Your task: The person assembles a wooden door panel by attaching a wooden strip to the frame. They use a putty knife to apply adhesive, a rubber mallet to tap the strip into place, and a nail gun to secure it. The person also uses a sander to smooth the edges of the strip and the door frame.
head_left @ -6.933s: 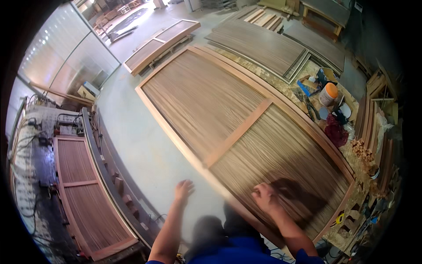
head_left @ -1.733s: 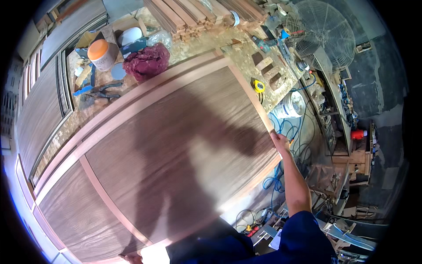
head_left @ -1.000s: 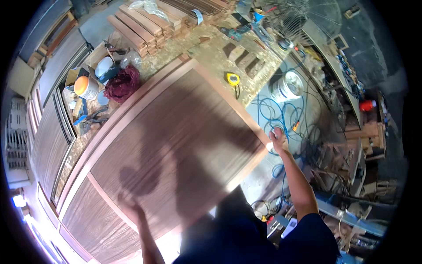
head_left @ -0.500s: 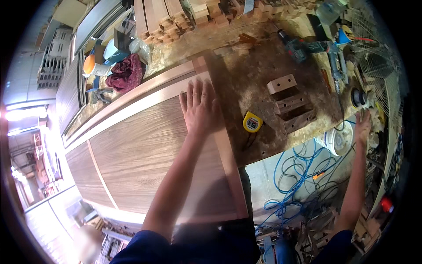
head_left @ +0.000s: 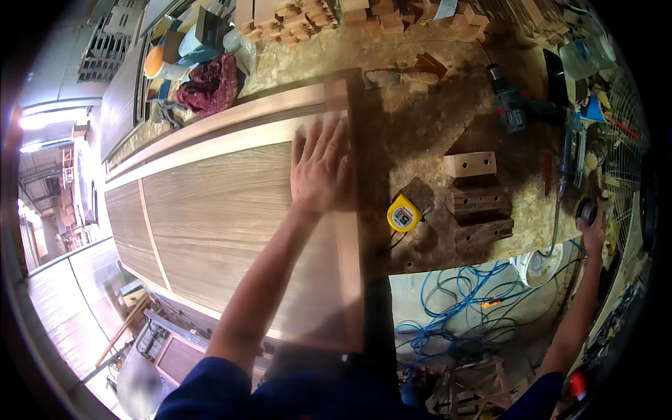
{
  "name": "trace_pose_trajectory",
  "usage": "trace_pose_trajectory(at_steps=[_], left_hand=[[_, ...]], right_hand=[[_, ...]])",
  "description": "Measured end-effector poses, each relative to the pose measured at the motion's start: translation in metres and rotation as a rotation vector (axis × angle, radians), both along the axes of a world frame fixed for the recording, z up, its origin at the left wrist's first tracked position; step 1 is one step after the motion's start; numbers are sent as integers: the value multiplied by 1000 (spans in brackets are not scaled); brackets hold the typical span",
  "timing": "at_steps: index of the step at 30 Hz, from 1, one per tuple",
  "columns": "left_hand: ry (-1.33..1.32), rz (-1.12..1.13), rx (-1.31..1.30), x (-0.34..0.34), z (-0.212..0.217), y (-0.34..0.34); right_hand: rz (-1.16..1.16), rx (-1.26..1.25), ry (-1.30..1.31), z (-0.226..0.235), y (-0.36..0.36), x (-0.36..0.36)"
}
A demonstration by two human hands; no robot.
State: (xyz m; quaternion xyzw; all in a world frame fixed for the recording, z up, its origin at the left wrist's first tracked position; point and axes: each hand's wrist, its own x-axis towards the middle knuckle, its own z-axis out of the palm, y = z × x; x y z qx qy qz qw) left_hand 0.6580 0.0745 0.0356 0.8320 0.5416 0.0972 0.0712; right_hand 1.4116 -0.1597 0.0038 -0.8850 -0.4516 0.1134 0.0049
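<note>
My left hand (head_left: 320,166) lies flat, fingers stretched out, on the corner of a wood-grain panel (head_left: 217,210) with a pale wooden frame. The panel rests on the workbench and reaches toward my body. Far to the right, my right hand (head_left: 593,231) is at a round dark object (head_left: 586,208) by the bench's right end, its fingers curled against the object's side. What kind of object it is, I cannot make out. Between the hands a yellow tape measure (head_left: 404,214) lies on the bench, beside several drilled wooden blocks (head_left: 470,164).
A cordless drill (head_left: 512,108) lies at the back right of the workbench (head_left: 413,126). Stacked wood strips (head_left: 294,19) and a dark red cloth (head_left: 208,84) are along the back. Below the bench edge, blue hoses (head_left: 448,304) coil on the floor near a white bucket (head_left: 535,269).
My right hand has moved from just short of the round dark object onto it. My left hand stays flat on the panel's corner. The whole view has shifted and turned slightly.
</note>
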Motion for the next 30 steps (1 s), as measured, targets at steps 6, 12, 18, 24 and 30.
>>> trace_pose_trajectory(at_steps=[6,12,18,24,30], left_hand=[[-106,-224,-31,-21,13,-1],[-134,-258,-10,-17,-5,26],[73,284,1,-131,-24,44],[7,336,87,-153,-24,46],[21,377,54,-159,-20,46]], right_hand=[[-238,348,-37,34,-70,-49],[-82,445,355,161,-56,-272],[669,290,392,139,110,-520],[890,202,81,83,264,-613],[858,161,-50,82,301,-631]])
